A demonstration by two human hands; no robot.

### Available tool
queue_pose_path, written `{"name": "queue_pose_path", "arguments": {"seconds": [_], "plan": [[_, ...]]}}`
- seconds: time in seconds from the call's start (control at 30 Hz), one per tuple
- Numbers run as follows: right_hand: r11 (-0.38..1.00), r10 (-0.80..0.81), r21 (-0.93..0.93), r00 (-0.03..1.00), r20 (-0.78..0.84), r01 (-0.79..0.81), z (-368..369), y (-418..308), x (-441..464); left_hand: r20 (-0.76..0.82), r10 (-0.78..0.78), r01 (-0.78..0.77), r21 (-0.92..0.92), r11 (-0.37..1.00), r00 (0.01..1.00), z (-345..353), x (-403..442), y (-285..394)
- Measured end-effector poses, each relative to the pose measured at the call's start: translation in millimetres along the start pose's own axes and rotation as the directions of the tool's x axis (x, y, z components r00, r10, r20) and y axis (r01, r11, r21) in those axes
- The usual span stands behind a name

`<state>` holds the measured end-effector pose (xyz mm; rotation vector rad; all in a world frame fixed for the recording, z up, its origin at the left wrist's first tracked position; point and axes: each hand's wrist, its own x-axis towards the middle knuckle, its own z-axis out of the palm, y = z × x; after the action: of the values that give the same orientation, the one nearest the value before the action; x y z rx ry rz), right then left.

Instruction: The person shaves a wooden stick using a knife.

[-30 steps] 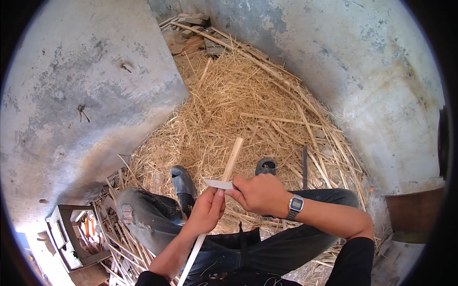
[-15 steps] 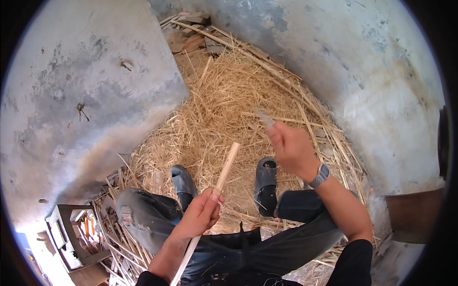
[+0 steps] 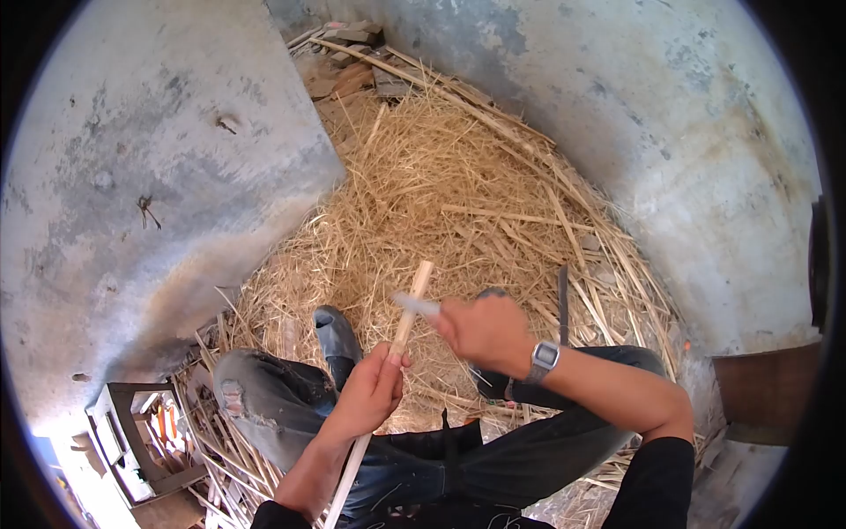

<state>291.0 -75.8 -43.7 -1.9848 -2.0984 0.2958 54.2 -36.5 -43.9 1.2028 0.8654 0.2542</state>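
Observation:
My left hand [image 3: 368, 394] is closed around a pale, squared wooden stick [image 3: 409, 324]. The stick slants from my lap up and away, its far end standing out beyond my fingers. In my right hand [image 3: 489, 333], wearing a wristwatch, is a knife [image 3: 418, 305]. Its short blade, smeared by motion, points left and lies across the upper part of the stick. Whether the edge touches the wood I cannot tell. The knife's handle is hidden inside my fist.
Thin wood shavings [image 3: 414, 167] cover the floor around my slippers [image 3: 337, 335]. Long wood strips [image 3: 520, 154] lie along the right wall [image 3: 670, 176]. A dark bar [image 3: 563, 304] stands out near my right knee. A wooden frame [image 3: 145, 441] sits at lower left beside more strips.
My right hand has swung left and toward me, bringing the knife from beyond the stick's right side to across it. My left hand and the stick have barely shifted.

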Motion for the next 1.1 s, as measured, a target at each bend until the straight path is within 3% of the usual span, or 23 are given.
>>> {"name": "queue_pose_path", "arguments": {"seconds": [0.07, 0.13, 0.17, 0.23, 0.27, 0.3, 0.37, 0.53, 0.67, 0.77, 0.83, 0.97, 1.03, 1.1], "plan": [[0.982, 0.189, 0.030, 0.967, -0.170, -0.187, 4, 45, 20, 0.008, -0.044, 0.045, -0.051, 0.998, 0.999, 0, -6, 1], [0.963, 0.270, 0.055, 0.939, -0.214, -0.265, -28, 73, 31, 0.161, -0.090, 0.128, -0.243, 0.962, 0.983, 0, -13, 7], [0.964, 0.266, 0.047, 0.939, -0.216, -0.262, -39, 68, 30, 0.162, -0.083, 0.122, -0.248, 0.961, 0.983, -3, -10, 8], [0.959, 0.243, 0.202, 0.941, -0.236, -0.197, -54, 51, 26, 0.275, -0.203, 0.325, -0.537, 0.778, 0.940, -13, -5, 10], [0.961, 0.238, 0.199, 0.942, -0.236, -0.193, -55, 40, 23, 0.331, -0.217, 0.377, -0.562, 0.737, 0.918, -18, -2, 10], [0.966, 0.179, 0.215, 0.969, -0.169, -0.141, -52, 24, 16, 0.329, -0.215, 0.373, -0.561, 0.739, 0.920, -22, 0, 8], [0.969, 0.061, 0.242, 0.997, -0.052, -0.046, -41, -7, 3, 0.512, -0.117, 0.468, -0.637, 0.613, 0.851, -29, 2, 5], [0.966, -0.047, 0.257, 0.996, 0.078, 0.026, -23, -35, -14, 0.523, -0.141, 0.495, -0.637, 0.591, 0.841, -24, 3, 5], [0.976, 0.028, 0.215, 0.996, 0.081, -0.045, -26, -23, -6, 0.519, -0.197, 0.526, -0.626, 0.575, 0.832, -22, 6, 4], [0.965, -0.004, 0.261, 0.999, 0.040, -0.006, -18, -27, -12, 0.513, -0.229, 0.539, -0.612, 0.578, 0.828, -20, 5, 0], [0.974, -0.049, 0.227, 0.994, 0.096, 0.026, -14, -31, -16, 0.493, -0.239, 0.527, -0.605, 0.597, 0.837, -19, 6, 1], [0.981, 0.013, 0.192, 0.997, 0.070, -0.026, -18, -13, -1, 0.447, -0.248, 0.494, -0.605, 0.624, 0.860, -18, 5, 7], [0.964, -0.054, 0.263, 0.998, 0.042, 0.041, -13, -23, -10, 0.467, -0.238, 0.502, -0.600, 0.623, 0.852, -19, 5, 2], [0.976, -0.062, 0.210, 0.998, 0.031, 0.054, -6, -14, -6, 0.484, -0.235, 0.512, -0.590, 0.624, 0.843, -19, 6, 1]]}}
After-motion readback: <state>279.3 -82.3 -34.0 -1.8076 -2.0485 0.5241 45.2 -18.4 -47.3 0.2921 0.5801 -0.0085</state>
